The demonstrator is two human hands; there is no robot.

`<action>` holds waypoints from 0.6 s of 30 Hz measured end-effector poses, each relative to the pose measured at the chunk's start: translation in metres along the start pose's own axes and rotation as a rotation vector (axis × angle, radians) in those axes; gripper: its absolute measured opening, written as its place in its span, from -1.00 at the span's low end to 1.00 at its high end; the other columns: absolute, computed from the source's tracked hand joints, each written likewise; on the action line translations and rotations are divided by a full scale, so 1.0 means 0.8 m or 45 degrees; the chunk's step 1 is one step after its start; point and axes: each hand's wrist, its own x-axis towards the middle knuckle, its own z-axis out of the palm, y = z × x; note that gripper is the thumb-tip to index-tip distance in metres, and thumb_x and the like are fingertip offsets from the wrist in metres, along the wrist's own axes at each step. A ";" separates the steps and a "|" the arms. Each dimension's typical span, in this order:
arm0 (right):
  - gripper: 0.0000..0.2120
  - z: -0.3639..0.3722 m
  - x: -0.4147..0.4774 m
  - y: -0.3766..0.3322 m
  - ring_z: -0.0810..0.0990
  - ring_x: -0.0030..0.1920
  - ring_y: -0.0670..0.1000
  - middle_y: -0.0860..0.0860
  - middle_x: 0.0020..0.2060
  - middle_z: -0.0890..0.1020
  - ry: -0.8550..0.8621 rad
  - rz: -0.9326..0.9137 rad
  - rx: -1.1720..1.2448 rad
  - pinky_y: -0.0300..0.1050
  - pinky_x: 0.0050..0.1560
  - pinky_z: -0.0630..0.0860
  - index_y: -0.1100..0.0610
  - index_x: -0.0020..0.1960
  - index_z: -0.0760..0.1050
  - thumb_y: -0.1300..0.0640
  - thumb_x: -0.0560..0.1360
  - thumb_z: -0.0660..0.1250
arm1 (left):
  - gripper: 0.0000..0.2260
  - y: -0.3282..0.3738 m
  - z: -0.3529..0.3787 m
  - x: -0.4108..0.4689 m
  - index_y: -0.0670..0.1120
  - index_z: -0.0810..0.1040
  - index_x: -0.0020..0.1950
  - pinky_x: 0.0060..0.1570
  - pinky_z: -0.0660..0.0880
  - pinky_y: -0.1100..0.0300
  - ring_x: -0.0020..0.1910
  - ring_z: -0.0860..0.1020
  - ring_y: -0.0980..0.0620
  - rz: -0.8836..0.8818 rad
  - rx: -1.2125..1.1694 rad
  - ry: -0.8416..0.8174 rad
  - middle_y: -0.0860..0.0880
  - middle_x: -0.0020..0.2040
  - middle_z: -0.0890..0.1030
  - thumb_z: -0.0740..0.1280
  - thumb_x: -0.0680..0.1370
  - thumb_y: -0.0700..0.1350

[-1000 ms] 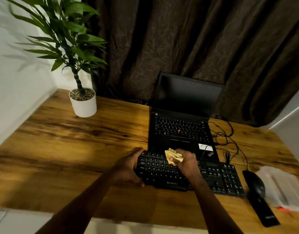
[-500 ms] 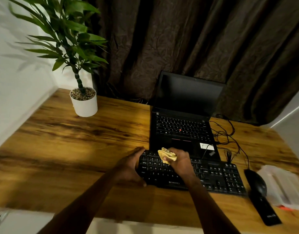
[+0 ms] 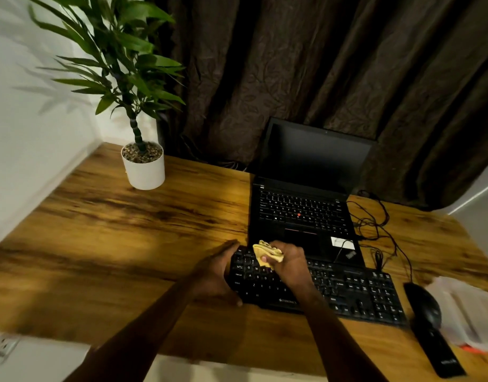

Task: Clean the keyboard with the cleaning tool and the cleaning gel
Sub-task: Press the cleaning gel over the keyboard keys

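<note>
Shifted leftward along the keyboard (image 3: 347, 288) since a second ago, the right hand (image 3: 288, 261) is now seen over the upper-left keys. A wad of yellow cleaning gel (image 3: 267, 253) is clamped there between its curled fingers and thumb and held down at the top rows; whether the gel actually touches the keys cannot be told. The left end of the black keyboard is gripped by the left hand (image 3: 215, 274), fingers hooked over the far edge and the thumb laid at the near corner, a hold unchanged from the earlier frames. The keyboard is laid flat on the wooden table (image 3: 127, 230), towards its near edge, with its far side up against an open black laptop (image 3: 300, 210) whose screen is dark. A black mouse (image 3: 424, 307) is set just beside the keyboard's right end, with a flat black object (image 3: 438, 351) in front of it and a clear plastic package (image 3: 463, 307) further right. Thin black cables (image 3: 375, 221) are tangled beside the laptop. A potted plant (image 3: 143, 169) in a white pot is stood at the table's far left, near a dark brown curtain (image 3: 292, 64).
</note>
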 end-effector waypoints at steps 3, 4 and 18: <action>-0.76 0.024 0.006 -0.022 0.66 -0.12 -0.08 -0.02 -0.12 0.72 -0.056 -0.023 0.017 -0.12 -0.09 0.60 0.06 0.04 0.66 0.04 0.39 0.54 | 0.11 -0.001 0.004 -0.002 0.26 -0.05 0.57 0.46 0.27 -0.01 0.52 0.21 -0.07 -0.073 0.031 0.074 0.02 0.59 0.16 0.62 0.24 0.01; -0.76 0.031 0.008 -0.028 0.66 -0.12 -0.10 -0.03 -0.12 0.72 -0.072 -0.042 0.017 -0.13 -0.08 0.60 0.04 0.04 0.66 0.02 0.40 0.53 | 0.07 -0.001 0.005 -0.002 0.26 -0.07 0.57 0.46 0.27 -0.03 0.52 0.22 -0.11 -0.083 0.041 0.089 -0.02 0.59 0.17 0.59 0.29 -0.03; -0.70 0.044 0.013 -0.053 0.67 -0.12 -0.04 0.01 -0.12 0.73 -0.116 0.014 0.060 -0.19 -0.10 0.55 0.08 0.04 0.66 -0.06 0.38 0.52 | -0.02 0.014 -0.006 -0.016 -0.05 0.06 0.60 0.48 0.21 -0.01 0.52 0.20 -0.15 -0.096 0.063 0.084 -0.13 0.57 0.19 0.59 0.35 -0.09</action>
